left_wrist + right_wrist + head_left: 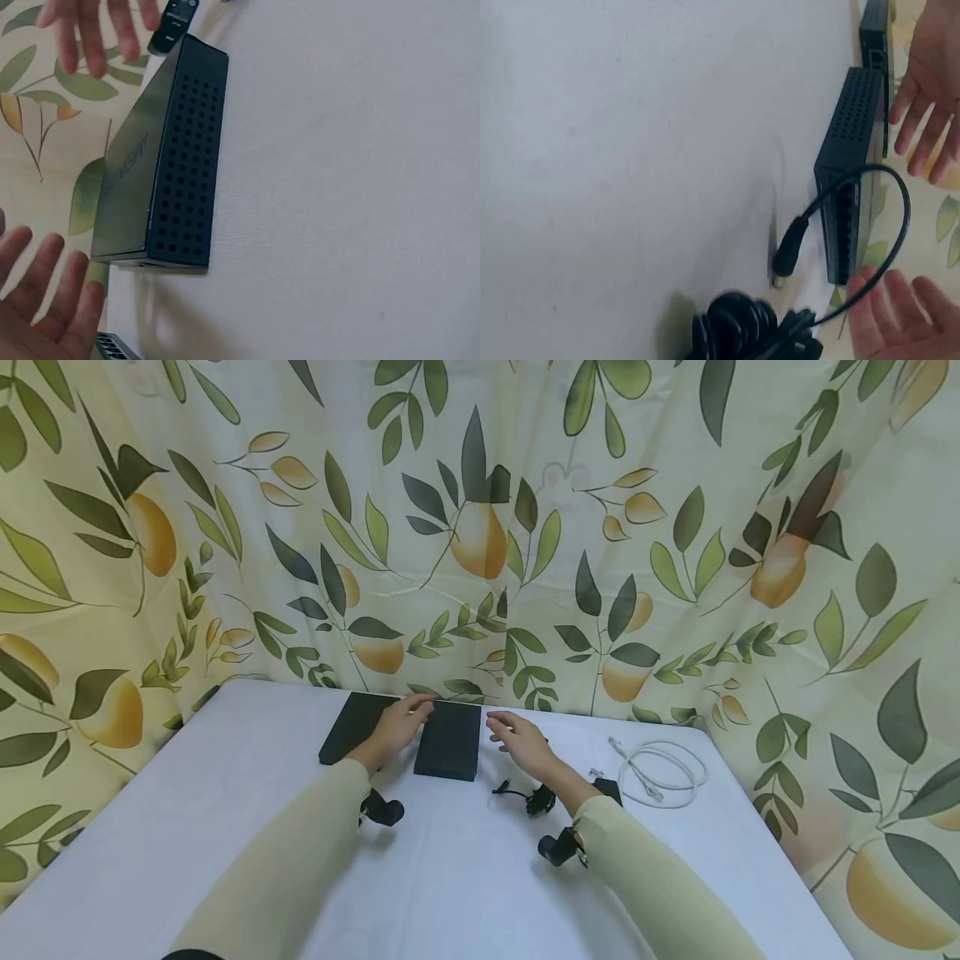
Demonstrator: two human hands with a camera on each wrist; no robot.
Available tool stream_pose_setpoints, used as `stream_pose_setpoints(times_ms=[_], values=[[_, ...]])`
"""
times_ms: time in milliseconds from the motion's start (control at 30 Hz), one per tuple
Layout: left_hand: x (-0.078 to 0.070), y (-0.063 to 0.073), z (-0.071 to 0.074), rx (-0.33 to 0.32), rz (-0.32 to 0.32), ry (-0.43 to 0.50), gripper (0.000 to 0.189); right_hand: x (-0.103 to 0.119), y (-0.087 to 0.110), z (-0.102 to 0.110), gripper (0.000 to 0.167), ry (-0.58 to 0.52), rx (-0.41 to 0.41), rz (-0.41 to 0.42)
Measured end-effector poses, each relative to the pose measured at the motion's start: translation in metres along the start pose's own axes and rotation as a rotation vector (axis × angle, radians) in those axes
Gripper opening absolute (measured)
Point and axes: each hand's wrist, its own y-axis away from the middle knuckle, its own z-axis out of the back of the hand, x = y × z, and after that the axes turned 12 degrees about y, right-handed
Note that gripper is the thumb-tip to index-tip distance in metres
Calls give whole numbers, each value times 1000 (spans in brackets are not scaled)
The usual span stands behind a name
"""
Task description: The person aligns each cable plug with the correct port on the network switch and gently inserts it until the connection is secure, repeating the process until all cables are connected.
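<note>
Two flat black network switches lie side by side at the back of the table. My left hand (399, 725), fingers loosely extended, hovers over the gap between the left switch (356, 720) and the middle switch (448, 743). To the right of the middle switch, my right hand (523, 745) is held up with its fingers relaxed and slightly bent. Neither hand holds anything. In the left wrist view, the middle switch (185, 165) shows a side full of round vent holes. A row of ports (844, 225) on its end appears in the right wrist view.
A bundled black power cord (540, 800) with a barrel plug (789, 251) lies below my right hand. The black power adapter (607, 790) is partly hidden by my right forearm. A coiled white network cable (663, 772) lies farther right. A patterned curtain (480, 543) hangs behind the table.
</note>
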Motion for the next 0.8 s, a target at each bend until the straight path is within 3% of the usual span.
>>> stream_pose_setpoints(times_ms=[233,500,667,800], values=[[13,1,-4,-54,122,69,41,2,1,-11,50,-59,56,-87],[17,1,-9,-29,163,100,47,11,-2,-24,56,-59,58,-194],[20,-2,-13,-1,228,64,49,11,-5,-28,59,-77,56,-241],[20,-4,-16,-17,223,20,49,8,-8,-31,58,-104,58,-276]])
